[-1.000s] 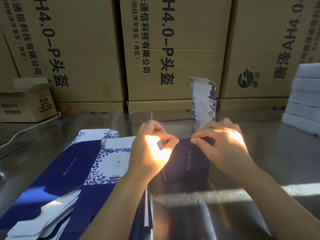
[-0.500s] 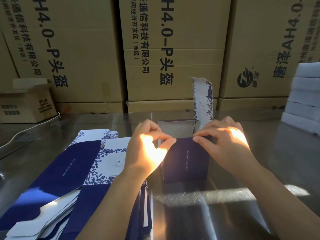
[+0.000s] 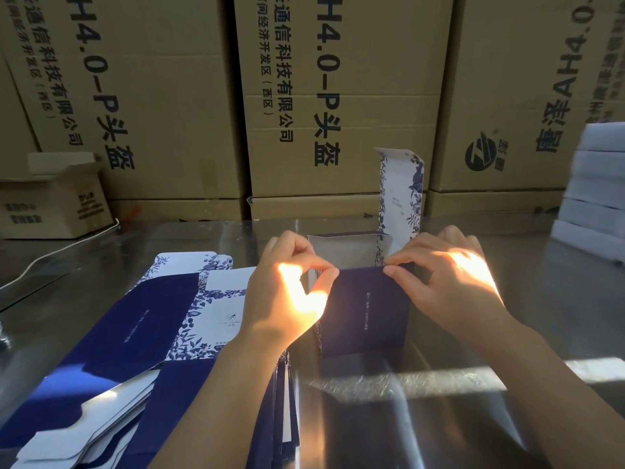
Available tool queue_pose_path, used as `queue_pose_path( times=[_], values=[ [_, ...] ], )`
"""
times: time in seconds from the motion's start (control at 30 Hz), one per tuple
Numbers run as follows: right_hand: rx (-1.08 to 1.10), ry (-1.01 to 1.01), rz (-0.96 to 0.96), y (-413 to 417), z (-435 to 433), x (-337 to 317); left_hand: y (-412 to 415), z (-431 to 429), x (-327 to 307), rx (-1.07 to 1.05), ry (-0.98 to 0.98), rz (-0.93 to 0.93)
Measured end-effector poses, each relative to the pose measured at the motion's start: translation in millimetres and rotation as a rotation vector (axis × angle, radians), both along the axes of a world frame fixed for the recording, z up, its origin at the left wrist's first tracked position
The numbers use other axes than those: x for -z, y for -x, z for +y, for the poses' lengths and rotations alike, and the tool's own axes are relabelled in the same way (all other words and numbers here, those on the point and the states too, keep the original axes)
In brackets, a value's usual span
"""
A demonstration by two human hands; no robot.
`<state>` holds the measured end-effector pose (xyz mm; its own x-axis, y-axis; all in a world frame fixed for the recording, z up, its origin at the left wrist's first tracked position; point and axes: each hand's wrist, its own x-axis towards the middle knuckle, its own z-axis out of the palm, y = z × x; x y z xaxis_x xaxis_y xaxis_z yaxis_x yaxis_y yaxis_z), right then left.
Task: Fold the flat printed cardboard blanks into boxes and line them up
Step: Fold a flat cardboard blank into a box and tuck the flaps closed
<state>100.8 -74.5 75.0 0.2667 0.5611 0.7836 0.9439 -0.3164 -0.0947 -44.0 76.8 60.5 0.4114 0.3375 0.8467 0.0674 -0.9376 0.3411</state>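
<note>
A half-formed navy box (image 3: 367, 309) stands upright on the shiny table (image 3: 558, 299), its top open. A white lid flap with blue floral print (image 3: 400, 191) rises from its far right corner. My left hand (image 3: 287, 299) pinches the box's top left corner between thumb and fingers. At the top right edge my right hand (image 3: 449, 286) pinches the front wall. A fanned stack of flat navy and floral blanks (image 3: 145, 319) lies to the left, partly under my left forearm.
Large brown shipping cartons (image 3: 338, 96) wall off the back of the table. A small open carton (image 3: 57, 201) sits at the far left with a white cord beside it. White stacked slabs (image 3: 595, 198) stand at the right edge.
The box stands slightly squarer and its open top shows more. Both hands keep their pinch on the top edge and have barely shifted.
</note>
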Motion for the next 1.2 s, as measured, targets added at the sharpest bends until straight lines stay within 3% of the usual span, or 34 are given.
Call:
queue_pose_path(
  times=[0.23,0.47,1.2],
  values=[
    [-0.048,-0.018,-0.011,-4.0,-0.7,-0.5,0.1,-1.9,-1.9,-0.022,-0.051,0.006],
    [-0.01,-0.053,-0.165,-6.4,-2.0,1.7,0.6,2.2,1.1,-0.038,-0.073,-0.024],
    [-0.042,-0.015,-0.184,-10.9,-0.7,0.5,0.1,2.2,2.0,-0.044,-0.14,-0.072]
  ],
)
